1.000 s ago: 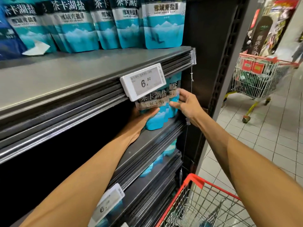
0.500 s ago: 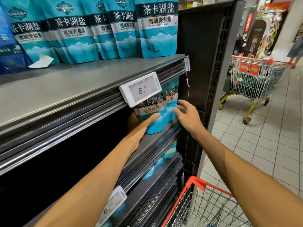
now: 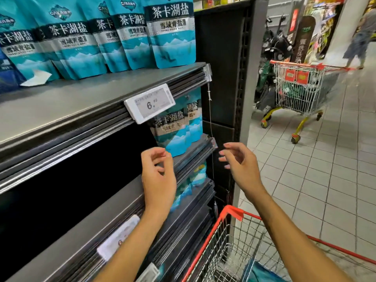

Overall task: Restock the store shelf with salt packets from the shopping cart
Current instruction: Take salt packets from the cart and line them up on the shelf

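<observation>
Two hands hang empty in front of the middle shelf (image 3: 189, 153), neither touching anything. Head view: left hand (image 3: 157, 178) loosely curled, holding nothing; right hand (image 3: 239, 165) likewise relaxed, fingers apart. Two teal salt packets (image 3: 173, 132) stand upright at the right end of that shelf, just beside the dark end panel (image 3: 221, 68), partly behind the price tag (image 3: 149, 103) reading 6.80. To their left the shelf runs dark, contents not readable. Upper shelf (image 3: 81, 94) carries a full row of the same packets. Red-rimmed shopping cart (image 3: 225, 226) sits at lower right, something teal showing through the wire at the frame edge. Judgement: placement looks finished, hands free. Next move calls for reaching down into the cart for another packet, then standing it left of the pair.
</observation>
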`<state>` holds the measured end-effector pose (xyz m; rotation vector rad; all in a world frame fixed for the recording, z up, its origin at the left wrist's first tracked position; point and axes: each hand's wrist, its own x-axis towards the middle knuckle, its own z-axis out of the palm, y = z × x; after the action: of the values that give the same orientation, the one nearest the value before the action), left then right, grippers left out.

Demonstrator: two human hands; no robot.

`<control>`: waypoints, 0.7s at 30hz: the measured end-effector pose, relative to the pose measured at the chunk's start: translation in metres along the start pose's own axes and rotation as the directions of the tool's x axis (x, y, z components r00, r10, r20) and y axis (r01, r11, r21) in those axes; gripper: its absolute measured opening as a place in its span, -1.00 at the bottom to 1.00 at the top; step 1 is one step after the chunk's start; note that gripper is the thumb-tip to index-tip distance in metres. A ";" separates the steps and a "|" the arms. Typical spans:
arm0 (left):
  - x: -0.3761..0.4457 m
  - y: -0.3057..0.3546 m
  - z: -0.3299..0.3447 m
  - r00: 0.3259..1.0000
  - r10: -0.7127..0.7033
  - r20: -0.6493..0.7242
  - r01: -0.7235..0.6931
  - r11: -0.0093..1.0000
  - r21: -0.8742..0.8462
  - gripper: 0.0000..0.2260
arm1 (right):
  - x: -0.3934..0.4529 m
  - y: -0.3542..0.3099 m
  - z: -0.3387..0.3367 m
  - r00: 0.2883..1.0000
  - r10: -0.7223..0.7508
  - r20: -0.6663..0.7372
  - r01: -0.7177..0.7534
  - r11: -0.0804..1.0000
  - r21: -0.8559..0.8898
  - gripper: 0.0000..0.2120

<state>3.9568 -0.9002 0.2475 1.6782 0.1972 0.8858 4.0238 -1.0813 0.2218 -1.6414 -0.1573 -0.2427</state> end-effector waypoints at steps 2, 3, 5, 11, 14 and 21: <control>-0.026 0.000 0.005 0.993 0.002 0.119 0.006 0.998 -0.067 -0.90 | -0.022 0.009 -0.019 0.998 0.054 -0.026 -0.054 0.998 0.034 -0.85; -0.042 -0.004 0.011 0.982 -0.026 0.187 0.044 0.995 -0.089 -0.89 | -0.035 0.018 -0.031 0.995 0.085 -0.050 -0.082 0.995 0.054 -0.85; -0.076 -0.018 0.026 0.941 -0.092 0.326 0.127 0.988 -0.087 -0.88 | -0.062 0.040 -0.057 0.984 0.141 -0.110 -0.133 0.988 0.076 -0.87; -0.200 -0.098 0.082 0.666 -0.384 0.640 0.400 0.908 0.128 -0.84 | -0.171 0.152 -0.150 0.850 0.384 -0.360 -0.362 0.923 0.130 -0.90; -0.270 -0.141 0.105 0.432 -0.531 0.729 0.457 0.826 0.331 -0.85 | -0.233 0.211 -0.194 0.703 0.490 -0.516 -0.500 0.856 0.131 -0.87; -0.385 -0.248 0.155 0.055 -0.814 0.579 0.366 0.556 0.746 -0.69 | -0.342 0.341 -0.250 0.347 0.704 -0.619 -0.795 0.571 0.204 -0.81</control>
<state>3.8661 -1.1557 -0.1528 1.9406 0.3146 -0.9526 3.7612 -1.3446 -0.1753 -1.4907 1.2035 -0.0779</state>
